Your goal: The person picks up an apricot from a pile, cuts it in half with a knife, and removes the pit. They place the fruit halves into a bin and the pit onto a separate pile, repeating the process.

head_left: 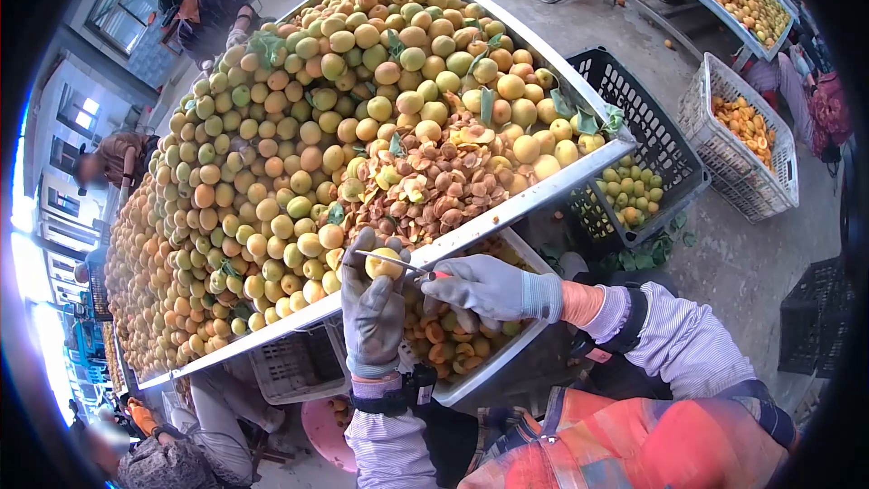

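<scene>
My left hand, in a grey glove, holds a yellow apricot upright between thumb and fingers at the table's near edge. My right hand, gloved as well, is closed around a small knife with a red handle; its thin blade lies across the apricot, and whether it has cut in cannot be seen. Just beyond my hands, a heap of brown apricot pits lies among whole apricots piled on the metal-rimmed table. Below my hands, a white crate holds halved apricots.
To the right stand a black crate with green fruit and a white crate of orange halves. Co-workers are at the far left and lower left. Under the table are another crate and a pink basin.
</scene>
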`<state>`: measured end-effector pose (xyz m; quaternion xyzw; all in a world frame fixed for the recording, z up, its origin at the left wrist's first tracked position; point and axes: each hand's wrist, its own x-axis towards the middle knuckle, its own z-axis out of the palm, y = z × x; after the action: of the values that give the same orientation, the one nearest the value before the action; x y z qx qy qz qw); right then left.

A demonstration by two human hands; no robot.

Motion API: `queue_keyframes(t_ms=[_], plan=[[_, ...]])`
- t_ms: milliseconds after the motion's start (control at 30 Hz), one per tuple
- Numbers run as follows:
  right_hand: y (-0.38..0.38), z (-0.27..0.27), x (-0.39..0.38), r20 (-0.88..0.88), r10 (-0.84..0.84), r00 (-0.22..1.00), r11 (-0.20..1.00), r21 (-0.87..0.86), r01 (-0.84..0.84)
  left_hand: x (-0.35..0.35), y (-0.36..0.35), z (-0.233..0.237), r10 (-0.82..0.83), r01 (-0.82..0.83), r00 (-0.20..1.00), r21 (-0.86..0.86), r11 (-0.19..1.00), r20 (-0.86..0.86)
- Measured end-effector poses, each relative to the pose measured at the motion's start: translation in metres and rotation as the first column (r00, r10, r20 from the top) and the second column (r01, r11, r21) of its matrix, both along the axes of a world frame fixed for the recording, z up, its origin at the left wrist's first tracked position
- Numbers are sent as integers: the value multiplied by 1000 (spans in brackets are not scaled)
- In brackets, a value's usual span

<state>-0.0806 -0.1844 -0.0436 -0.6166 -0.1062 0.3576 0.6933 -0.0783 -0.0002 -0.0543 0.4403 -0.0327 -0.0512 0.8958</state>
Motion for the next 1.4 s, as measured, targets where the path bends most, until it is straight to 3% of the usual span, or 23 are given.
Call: queue_keyframes(t_ms=[200,400,633,733,800,900,933,967,1000,1033,1100,1133,1233,1333,1400], plan=[[-3,-3,4,-20,76,997,997,-23,-76,2,2,-1,-29,29,1000,-5,1000,3],[0,-4,0,19,-21,1000,1000,9,21,2,4,0,-63,63,998,-34,997,-20],[-2,-5,1,-18,37,999,998,-59,-37,2,2,0,-55,54,998,-38,998,-27],[-1,-8,0,77,-25,997,998,-48,29,1,1,-1,-56,56,998,-37,998,-23],[-1,-16,2,345,-39,938,992,-102,79,1,0,0,-56,55,998,-37,998,-23],[5,-24,-6,302,-81,950,990,-90,113,-1,-3,3,-69,69,997,-5,998,-17],[5,-33,-9,321,-90,943,986,-101,129,-3,-5,4,-90,88,995,-68,994,-34],[6,-44,-8,357,-132,925,990,-5,144,-1,-3,-4,-99,99,995,-40,994,-9],[5,-46,-7,205,-107,973,993,71,94,-4,-5,1,-149,149,989,-61,987,0],[3,-21,-9,-7,-88,996,995,38,88,-5,-4,-2,-149,145,988,-108,983,-29],[5,-33,-5,127,-91,988,992,-74,101,-5,-2,-9,-98,85,991,139,987,91],[10,-27,-7,157,-135,978,989,-38,143,-1,-3,-10,-90,65,984,162,985,155],[9,-7,-8,171,-94,981,984,-131,118,0,-2,-1,-117,110,989,74,991,95],[14,-5,-11,254,-101,962,984,-119,135,1,3,-6,-94,78,993,208,975,69],[19,-3,-12,279,-139,950,979,-106,174,1,5,-9,-105,95,993,148,984,63]])
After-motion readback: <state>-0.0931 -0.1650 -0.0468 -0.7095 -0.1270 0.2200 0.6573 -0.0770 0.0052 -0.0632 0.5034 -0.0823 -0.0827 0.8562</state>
